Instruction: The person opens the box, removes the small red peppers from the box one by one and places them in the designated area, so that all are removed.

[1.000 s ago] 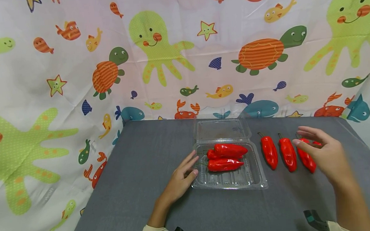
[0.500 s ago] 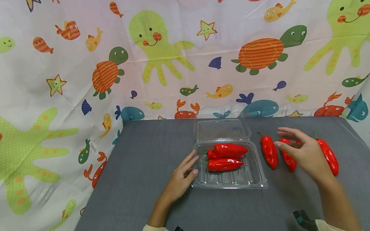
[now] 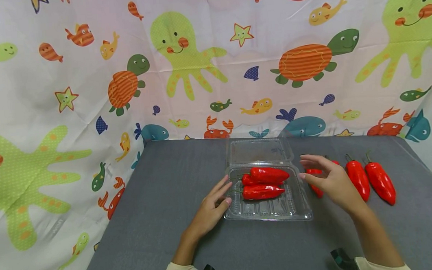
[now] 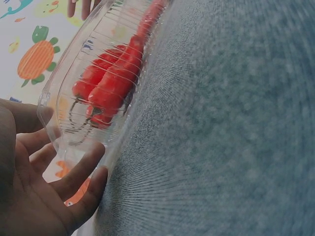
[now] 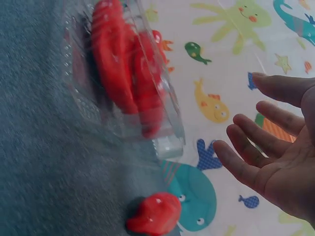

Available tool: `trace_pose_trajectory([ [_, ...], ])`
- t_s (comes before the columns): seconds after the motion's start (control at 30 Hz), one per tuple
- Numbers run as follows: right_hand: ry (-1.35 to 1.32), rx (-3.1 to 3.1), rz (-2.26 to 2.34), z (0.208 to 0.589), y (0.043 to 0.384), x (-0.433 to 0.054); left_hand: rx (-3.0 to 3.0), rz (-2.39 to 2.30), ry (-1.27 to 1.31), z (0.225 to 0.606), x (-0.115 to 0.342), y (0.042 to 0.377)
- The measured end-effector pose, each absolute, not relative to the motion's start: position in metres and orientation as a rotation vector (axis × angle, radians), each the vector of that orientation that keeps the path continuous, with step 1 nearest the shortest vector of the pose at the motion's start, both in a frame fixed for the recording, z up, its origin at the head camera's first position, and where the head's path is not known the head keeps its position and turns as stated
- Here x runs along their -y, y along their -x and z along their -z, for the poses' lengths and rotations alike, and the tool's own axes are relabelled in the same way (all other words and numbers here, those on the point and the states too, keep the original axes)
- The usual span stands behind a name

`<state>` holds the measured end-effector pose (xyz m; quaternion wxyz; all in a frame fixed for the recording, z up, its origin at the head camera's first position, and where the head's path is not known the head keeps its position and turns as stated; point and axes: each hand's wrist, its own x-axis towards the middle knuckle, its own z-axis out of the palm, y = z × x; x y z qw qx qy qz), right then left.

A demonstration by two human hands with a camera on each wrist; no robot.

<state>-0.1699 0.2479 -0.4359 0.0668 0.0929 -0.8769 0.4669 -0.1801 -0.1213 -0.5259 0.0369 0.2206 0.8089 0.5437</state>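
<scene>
A clear plastic clamshell box (image 3: 264,213) lies open on the grey table, its lid (image 3: 259,151) folded back. Inside are glossy red peppers, one upper pepper (image 3: 269,175) and one lower pepper (image 3: 263,192), with another partly covered. Against the box's left edge rests my left hand (image 3: 210,208), fingers extended; the left wrist view shows its thumb and fingertips touching the plastic. To the right of the box, my right hand (image 3: 332,182) hovers with spread fingers, holding nothing. It partly covers the leftmost loose pepper (image 3: 318,191) and hides most of the one beside it.
Two more loose peppers lie in full view at the right, an inner pepper (image 3: 358,180) and an outer pepper (image 3: 381,182). A white curtain (image 3: 212,70) printed with sea animals stands behind and beside the table (image 3: 160,187).
My right hand has moved left from the rightmost loose peppers to the one nearest the box, uncovering the peppers on the right. The left hand and the box have stayed still.
</scene>
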Motion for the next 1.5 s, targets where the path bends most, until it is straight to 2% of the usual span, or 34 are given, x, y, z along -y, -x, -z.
trace_pose_trajectory([
  [0.63,-0.399,2.719,-1.645,0.458,0.179,-0.215,-2.508,-1.625,-0.653,0.524,0.121,0.179],
  [1.5,-0.54,2.783,-1.659,0.476,0.19,-0.191,-2.485,-1.681,-0.703,0.522,0.12,0.179],
])
